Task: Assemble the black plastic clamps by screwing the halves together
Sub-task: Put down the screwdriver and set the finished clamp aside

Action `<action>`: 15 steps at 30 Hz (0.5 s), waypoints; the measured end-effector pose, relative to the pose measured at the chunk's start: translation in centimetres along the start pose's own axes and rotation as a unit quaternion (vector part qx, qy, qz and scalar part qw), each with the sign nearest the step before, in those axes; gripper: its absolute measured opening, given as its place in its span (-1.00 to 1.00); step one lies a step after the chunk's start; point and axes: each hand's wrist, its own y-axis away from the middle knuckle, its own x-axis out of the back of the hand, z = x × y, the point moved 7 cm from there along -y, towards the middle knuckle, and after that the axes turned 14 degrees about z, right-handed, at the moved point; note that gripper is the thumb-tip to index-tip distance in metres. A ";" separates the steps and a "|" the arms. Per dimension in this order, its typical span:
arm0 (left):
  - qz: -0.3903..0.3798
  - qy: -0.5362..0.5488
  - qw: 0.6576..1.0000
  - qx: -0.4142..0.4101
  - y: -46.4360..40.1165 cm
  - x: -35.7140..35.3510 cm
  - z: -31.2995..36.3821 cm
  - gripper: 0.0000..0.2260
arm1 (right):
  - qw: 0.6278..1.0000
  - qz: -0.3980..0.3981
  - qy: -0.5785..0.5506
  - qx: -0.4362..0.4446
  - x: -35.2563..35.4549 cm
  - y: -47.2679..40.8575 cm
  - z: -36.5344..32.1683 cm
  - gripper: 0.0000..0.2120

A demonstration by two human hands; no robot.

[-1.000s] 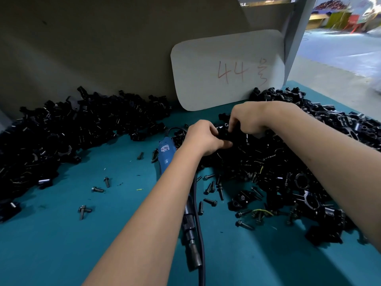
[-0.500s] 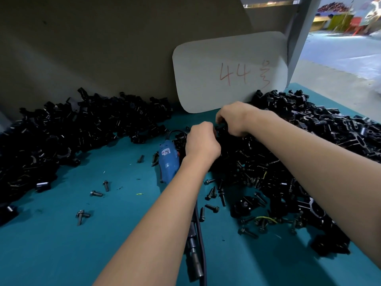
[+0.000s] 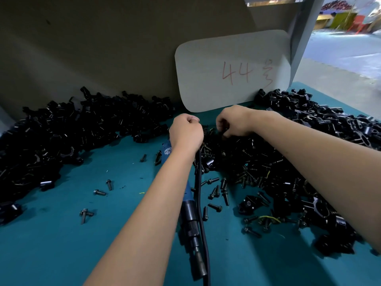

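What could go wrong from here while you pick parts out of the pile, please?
1. The cable runs under the left forearm, so pulling the left hand back may snag it and drag the driver.
2. Loose bolts lie scattered near the driver; a sweeping arm could knock them away.
3. The right hand digs into a mixed pile of black parts, so it may grab the wrong piece.

White card [image 3: 233, 71] marked "44" leaning on grey wall [image 3: 92, 48].

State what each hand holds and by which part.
Left hand: a closed fist, contents hidden. Right hand: fingertips curled into the black parts pile; grip cannot be told.
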 end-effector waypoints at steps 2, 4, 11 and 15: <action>-0.010 0.042 0.999 0.017 -0.1 0.0 -0.4 -0.75 | 0.998 0.047 -0.045 -0.006 1.1 0.1 0.0 -0.86; -0.013 0.066 0.997 0.025 -0.1 0.3 -0.5 -0.75 | 0.994 0.083 -0.076 -0.017 2.2 0.4 0.1 -0.85; 0.005 0.092 0.995 0.032 0.3 1.5 -0.8 -0.74 | 1.000 0.004 -0.018 0.024 -0.3 1.6 -1.8 -0.58; 0.015 0.096 0.995 0.030 0.7 2.8 -0.9 -0.74 | 0.998 0.052 0.022 0.003 -0.2 1.5 -1.8 -0.70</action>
